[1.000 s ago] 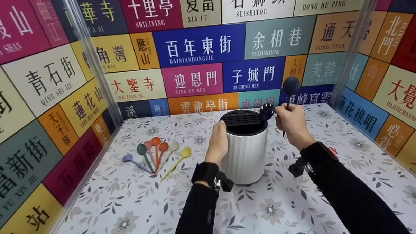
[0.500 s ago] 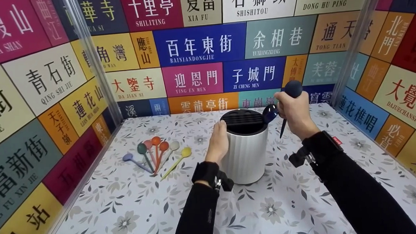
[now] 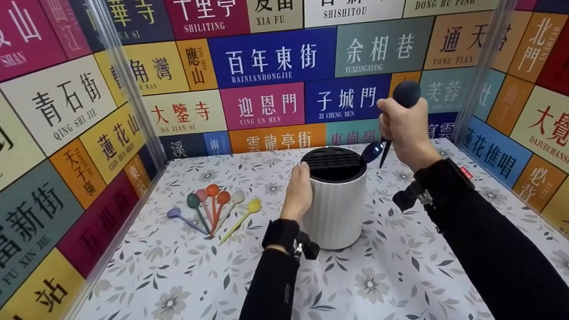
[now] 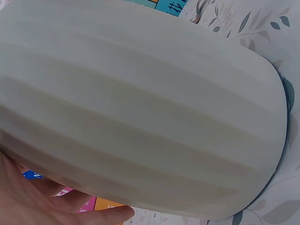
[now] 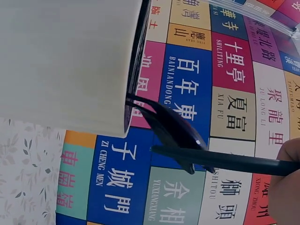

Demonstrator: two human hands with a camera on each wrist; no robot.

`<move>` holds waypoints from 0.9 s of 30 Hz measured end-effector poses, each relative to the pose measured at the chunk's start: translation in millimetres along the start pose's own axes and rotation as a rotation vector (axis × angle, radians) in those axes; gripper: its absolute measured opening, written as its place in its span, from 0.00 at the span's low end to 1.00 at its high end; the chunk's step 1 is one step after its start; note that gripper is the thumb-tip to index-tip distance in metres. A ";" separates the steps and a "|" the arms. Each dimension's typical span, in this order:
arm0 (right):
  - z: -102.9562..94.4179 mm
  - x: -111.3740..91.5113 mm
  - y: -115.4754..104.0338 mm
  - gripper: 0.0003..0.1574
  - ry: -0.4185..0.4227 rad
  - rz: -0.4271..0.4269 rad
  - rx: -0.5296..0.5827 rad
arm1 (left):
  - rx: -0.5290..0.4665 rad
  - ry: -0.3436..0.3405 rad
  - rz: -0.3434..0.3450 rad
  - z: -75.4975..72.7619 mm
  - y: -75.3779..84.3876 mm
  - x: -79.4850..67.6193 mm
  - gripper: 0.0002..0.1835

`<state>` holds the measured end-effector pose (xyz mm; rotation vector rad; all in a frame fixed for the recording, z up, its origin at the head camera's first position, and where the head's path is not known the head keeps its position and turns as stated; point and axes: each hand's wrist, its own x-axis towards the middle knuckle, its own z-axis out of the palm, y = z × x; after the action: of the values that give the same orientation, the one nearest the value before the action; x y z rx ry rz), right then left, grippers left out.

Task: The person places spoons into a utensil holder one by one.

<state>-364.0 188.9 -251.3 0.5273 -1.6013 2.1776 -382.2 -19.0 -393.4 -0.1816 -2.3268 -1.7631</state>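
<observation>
My right hand (image 3: 406, 129) grips a dark navy spoon (image 3: 406, 94) just below its bowl, in the air to the right of a white ribbed utensil holder (image 3: 336, 215). The spoon's bowl points up and its thin handle (image 5: 225, 159) points down, tip free. Shiny dark spoon bowls (image 5: 176, 129), apparently two close together, stick out over the holder's rim; the head view shows one glossy blue bowl (image 3: 372, 152) there. My left hand (image 3: 297, 192) rests against the holder's left side with fairly straight fingers. In the left wrist view, some of its fingers (image 4: 108, 215) show beyond the holder's edge.
Several small coloured spoons (image 3: 213, 207) lie fanned out on the floral tablecloth (image 3: 171, 301) left of the holder. A black slotted insert (image 3: 332, 158) covers part of the holder's opening. Walls with colourful sign panels (image 3: 274, 61) stand at the back and both sides.
My right hand has slid up the navy spoon's handle nearer its bowl, then risen with the spoon. My left hand and the utensil holder have stayed in place.
</observation>
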 end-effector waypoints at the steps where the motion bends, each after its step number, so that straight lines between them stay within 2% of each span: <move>1: 2.1 0.5 -0.9 0.26 -0.001 -0.003 0.012 | 0.004 0.004 0.005 0.0 0.1 0.1 0.34; 7: 16.7 2.5 2.3 0.27 0.008 -0.037 0.042 | 0.015 0.018 0.031 -0.8 0.9 -0.1 0.32; 16: 37.1 -0.3 21.9 0.27 0.010 -0.017 -0.046 | 0.019 0.025 0.022 -0.5 -1.1 0.1 0.33; 20: 40.4 -1.2 31.6 0.26 0.019 0.003 -0.093 | 0.022 0.025 0.020 -0.9 0.0 -0.1 0.32; 27: 36.8 -4.6 42.0 0.24 0.017 0.028 -0.154 | 0.016 -0.014 -0.019 -1.9 1.2 -1.1 0.35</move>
<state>-379.0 141.7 -277.6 0.4420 -1.7590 2.0511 -380.7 -20.5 -392.1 -0.1703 -2.3588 -1.7572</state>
